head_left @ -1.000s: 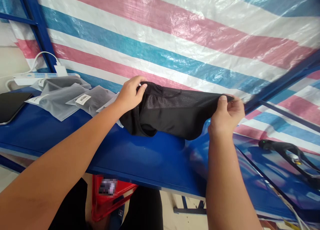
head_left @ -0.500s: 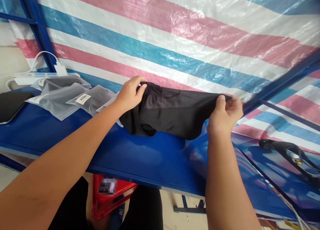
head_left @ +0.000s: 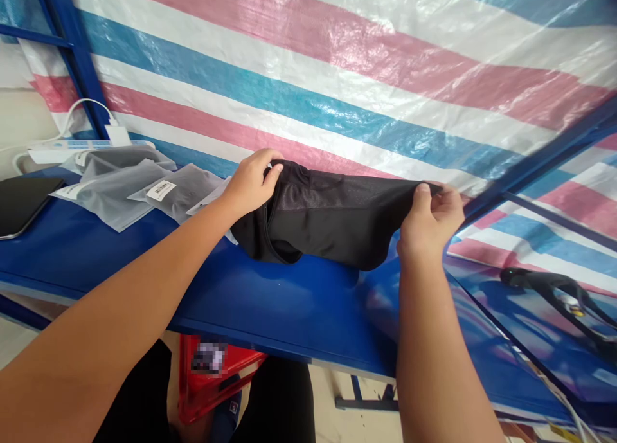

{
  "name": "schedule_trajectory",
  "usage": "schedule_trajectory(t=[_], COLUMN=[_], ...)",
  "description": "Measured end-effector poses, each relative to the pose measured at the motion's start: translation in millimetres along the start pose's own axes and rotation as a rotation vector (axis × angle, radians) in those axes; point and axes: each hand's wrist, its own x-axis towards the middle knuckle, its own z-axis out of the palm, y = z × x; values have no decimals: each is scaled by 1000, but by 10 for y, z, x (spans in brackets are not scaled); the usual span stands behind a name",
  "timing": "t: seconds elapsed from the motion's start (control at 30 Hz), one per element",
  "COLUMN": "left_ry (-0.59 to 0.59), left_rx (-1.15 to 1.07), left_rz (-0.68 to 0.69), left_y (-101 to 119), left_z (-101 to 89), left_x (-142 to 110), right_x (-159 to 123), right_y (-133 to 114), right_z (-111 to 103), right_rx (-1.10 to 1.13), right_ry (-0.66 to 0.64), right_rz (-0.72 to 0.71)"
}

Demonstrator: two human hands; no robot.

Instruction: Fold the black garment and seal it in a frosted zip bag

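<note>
A black stretchy fabric garment (head_left: 332, 221) is held up between my two hands, just over the blue table (head_left: 270, 308). My left hand (head_left: 258, 179) pinches its upper left edge, where the cloth bunches and a hemmed opening shows. At the other end, my right hand (head_left: 431, 218) grips the upper right corner between thumb and fingers. The cloth sags between the hands, its lower edge close to the tabletop. What exact kind of garment it is, I cannot tell.
Several frosted plastic bags (head_left: 116, 192) with labels lie left, beside a black tablet-like object (head_left: 24, 202) and a white power strip (head_left: 72, 150). A striped plastic sheet (head_left: 308, 76) hangs behind. Black strap-like gear (head_left: 549, 289) lies right. A red stool (head_left: 187, 391) stands below.
My right hand has shifted slightly left, and the garment's right end slackens a little with it. My left hand stays nearly in place.
</note>
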Motion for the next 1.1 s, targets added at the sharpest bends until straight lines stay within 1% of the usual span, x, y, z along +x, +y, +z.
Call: schedule_trajectory(t=[0.27,0.47,0.8,0.9,1.1], left_ry=[18,2,-18,-37,-37], left_rx=[-13,-7,0,9,4], left_rz=[28,0,44,42,41], left_y=[-26,-14,0,-3,-11], left_z=[15,17,9,8,18], left_x=[-6,-9,2,-1,-1], right_x=[-16,-21,-19,-16,-24], right_y=[-42,-64,21,37,30], right_z=[8,9,1,0,-10], right_rx=[-87,-140,-178,-210,-235], right_ry=[-3,-1,-22,-15,-7], right_rz=[20,36,4,2,-22])
